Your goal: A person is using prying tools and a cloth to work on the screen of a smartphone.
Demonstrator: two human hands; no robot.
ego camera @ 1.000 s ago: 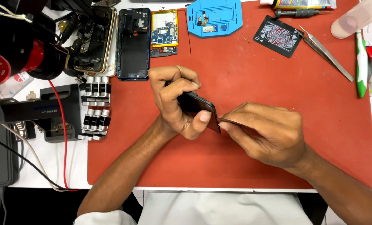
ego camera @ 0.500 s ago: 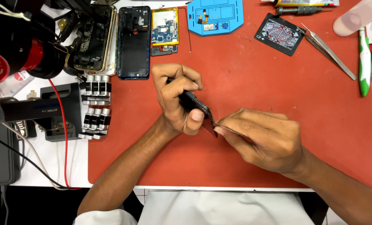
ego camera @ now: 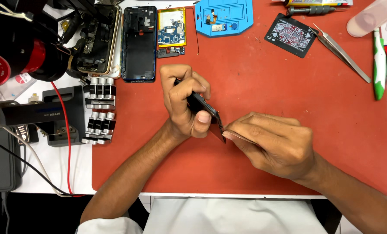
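The left hand [ego camera: 185, 102] is curled tight around a small dark phone part [ego camera: 204, 107], most of which is hidden under the fingers and thumb; only a dark edge shows between thumb and forefinger, so its exact kind is hard to make out. The right hand [ego camera: 271, 145] has its fingers pinched narrow at the lower tip of that part; whether they grip a thin tool there cannot be told. Both hands sit over the middle of a red mat [ego camera: 289, 95] on the counter.

Beyond the left hand lie an empty blue phone frame [ego camera: 139, 43] and a circuit board [ego camera: 172, 31], with a blue tray [ego camera: 224, 17] cut off by the top edge. Beyond the right hand lie a playing card [ego camera: 291, 34] and tweezers [ego camera: 343, 53]. Left of the left hand stand small metal cylinders [ego camera: 100, 108], with a red wire [ego camera: 67, 134] beside them.
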